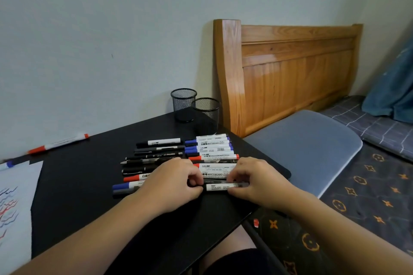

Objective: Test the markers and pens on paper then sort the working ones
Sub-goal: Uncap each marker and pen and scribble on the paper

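Several whiteboard markers and pens lie in two side-by-side rows on a black table. My left hand and my right hand rest on the near end of the rows. Between them they pinch a black-and-white marker, the left at its left end, the right at its right end. A white sheet of paper with red, blue and black scribbles lies at the table's left edge.
Two black mesh pen cups stand at the table's far corner. A red-capped marker and a blue-capped one lie apart at the far left. A wooden headboard and bed with a grey cushion are on the right.
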